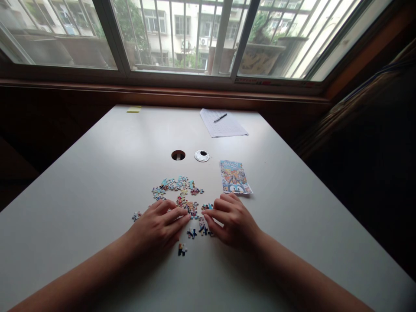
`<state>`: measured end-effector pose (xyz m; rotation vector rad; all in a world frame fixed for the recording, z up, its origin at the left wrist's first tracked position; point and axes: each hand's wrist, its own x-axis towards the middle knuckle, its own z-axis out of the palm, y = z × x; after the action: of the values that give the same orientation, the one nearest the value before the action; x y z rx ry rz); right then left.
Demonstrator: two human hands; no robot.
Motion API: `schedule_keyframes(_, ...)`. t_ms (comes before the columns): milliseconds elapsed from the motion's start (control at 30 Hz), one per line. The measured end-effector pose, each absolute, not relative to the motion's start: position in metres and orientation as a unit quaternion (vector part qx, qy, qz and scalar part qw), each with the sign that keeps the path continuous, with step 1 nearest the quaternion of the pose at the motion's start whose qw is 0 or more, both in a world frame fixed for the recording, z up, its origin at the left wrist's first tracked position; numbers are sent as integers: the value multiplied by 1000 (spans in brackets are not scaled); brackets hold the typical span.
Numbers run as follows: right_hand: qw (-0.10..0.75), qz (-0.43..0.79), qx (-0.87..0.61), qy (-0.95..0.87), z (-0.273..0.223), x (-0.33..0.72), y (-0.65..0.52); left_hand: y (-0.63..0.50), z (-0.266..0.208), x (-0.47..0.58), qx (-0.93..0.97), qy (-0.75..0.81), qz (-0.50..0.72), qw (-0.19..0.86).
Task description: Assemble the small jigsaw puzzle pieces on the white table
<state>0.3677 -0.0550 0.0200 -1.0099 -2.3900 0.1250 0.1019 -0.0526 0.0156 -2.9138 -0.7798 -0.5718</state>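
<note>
Two bare hands rest palm-down on a white table (97, 173), their forearms cut off at the bottom edge. The left hand (159, 227) covers part of a scatter of small jigsaw puzzle pieces (182, 195), so what lies beneath it cannot be made out. The right hand (232, 221) lies just beside it, fingers loosely spread and flat, fingertips touching pieces between the hands; neither hand visibly grips anything. One stray piece (182, 249) sits near the left wrist. A colourful reference picture (235, 177) lies just beyond the right hand. Farther back sit a paper sheet (222, 123) with a pen (220, 117) and a yellow sticky note (134, 109).
</note>
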Motion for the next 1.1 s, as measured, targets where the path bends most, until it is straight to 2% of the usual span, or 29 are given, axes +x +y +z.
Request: schedule_keyframes(1100,238,46,-346,-906,17,366,-53,-54,14,99,-952,-252,-169,43)
